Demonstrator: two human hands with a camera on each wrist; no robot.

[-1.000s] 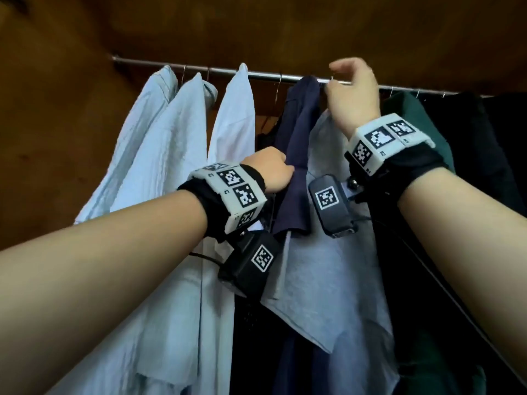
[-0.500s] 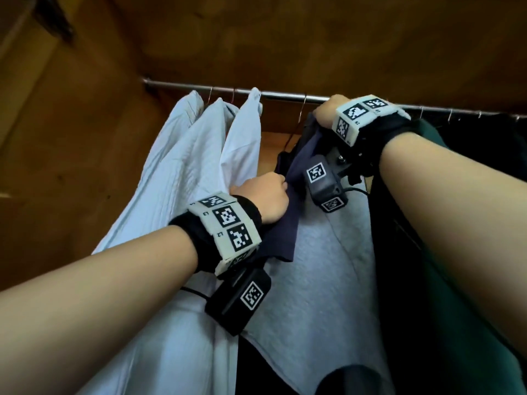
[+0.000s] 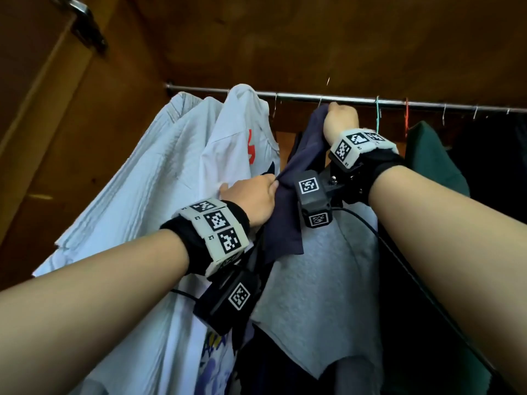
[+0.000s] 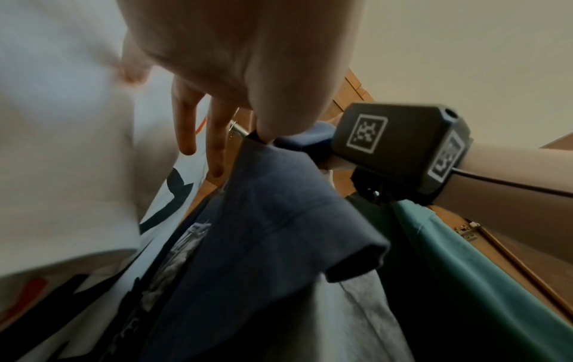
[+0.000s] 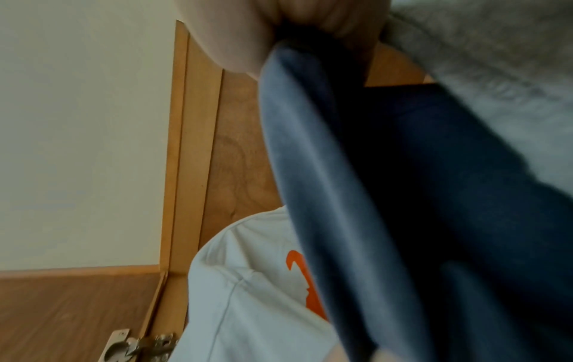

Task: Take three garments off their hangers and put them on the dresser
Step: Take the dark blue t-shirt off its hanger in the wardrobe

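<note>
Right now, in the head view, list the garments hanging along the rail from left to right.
Pale blue shirt → white printed T-shirt → navy T-shirt, held by the left hand and right hand → grey T-shirt → dark green garment → black clothes at the far right.

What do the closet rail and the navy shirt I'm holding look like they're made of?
Rail: likely polished metal, going by its bright silvery sheen. Navy shirt: seemingly soft matte knit, probably cotton jersey; it folds limply where the left hand and right hand grip it.
</note>
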